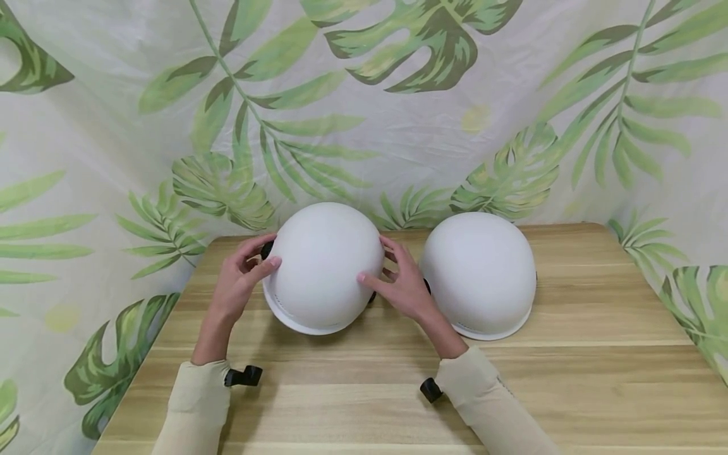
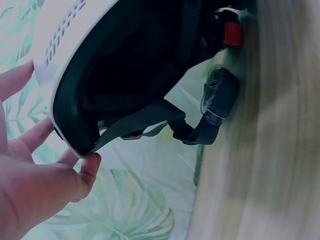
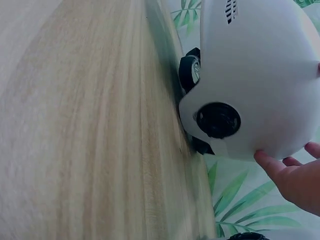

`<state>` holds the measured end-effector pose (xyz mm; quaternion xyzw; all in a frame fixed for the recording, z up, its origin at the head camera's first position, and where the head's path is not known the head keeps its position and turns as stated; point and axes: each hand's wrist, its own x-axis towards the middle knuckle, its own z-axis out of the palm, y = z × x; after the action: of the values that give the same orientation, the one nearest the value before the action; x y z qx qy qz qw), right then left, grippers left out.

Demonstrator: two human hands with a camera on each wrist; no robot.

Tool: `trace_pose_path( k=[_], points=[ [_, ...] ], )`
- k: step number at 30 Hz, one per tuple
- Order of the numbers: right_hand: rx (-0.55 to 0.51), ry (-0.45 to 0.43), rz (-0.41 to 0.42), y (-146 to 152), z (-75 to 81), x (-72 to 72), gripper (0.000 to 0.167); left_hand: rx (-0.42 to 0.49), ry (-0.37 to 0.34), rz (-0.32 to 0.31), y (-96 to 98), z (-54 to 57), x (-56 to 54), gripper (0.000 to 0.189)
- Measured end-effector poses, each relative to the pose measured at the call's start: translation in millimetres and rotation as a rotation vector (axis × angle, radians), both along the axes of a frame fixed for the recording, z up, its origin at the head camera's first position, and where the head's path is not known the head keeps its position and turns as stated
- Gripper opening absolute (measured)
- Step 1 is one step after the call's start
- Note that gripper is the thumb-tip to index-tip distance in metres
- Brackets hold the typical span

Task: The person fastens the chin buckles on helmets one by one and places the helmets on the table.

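A white helmet (image 1: 324, 265) sits tilted between my two hands, its left side raised off the table. My left hand (image 1: 241, 278) grips its rim, with the thumb on the near side. Its black lining (image 2: 135, 65), chin strap (image 2: 150, 117) and a red buckle part (image 2: 232, 34) show underneath in the left wrist view. On the other side, my right hand (image 1: 400, 284) holds the shell with thumb and fingers spread around it. A round black fitting (image 3: 218, 120) is on the shell in the right wrist view; the lower rim there is close to the tabletop.
A second white helmet (image 1: 480, 272) rests dome up on the wooden table (image 1: 341, 411), just right of my right hand. Leaf-patterned cloth (image 1: 398, 139) hangs behind the table and along both sides. Black camera mounts (image 1: 244, 376) are at both sleeves.
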<state>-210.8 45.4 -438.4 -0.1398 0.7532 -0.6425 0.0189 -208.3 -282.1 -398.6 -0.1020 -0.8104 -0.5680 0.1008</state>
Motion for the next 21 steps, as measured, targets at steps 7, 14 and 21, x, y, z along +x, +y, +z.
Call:
trace_pose_path(
  k=[7, 14, 21],
  points=[
    [0.029, 0.030, -0.001, 0.6, 2.8, -0.2, 0.088, 0.091, 0.056, 0.000, 2.2, 6.6, 3.6, 0.051],
    [0.099, 0.113, 0.004, -0.4, 3.7, 3.8, 0.088, 0.046, -0.051, 0.063, 3.8, 9.0, 7.4, 0.058],
    [0.110, 0.097, -0.019, 1.0, 9.3, 4.8, 0.088, 0.056, -0.083, 0.080, 7.3, 15.7, 7.2, 0.064]
  ],
)
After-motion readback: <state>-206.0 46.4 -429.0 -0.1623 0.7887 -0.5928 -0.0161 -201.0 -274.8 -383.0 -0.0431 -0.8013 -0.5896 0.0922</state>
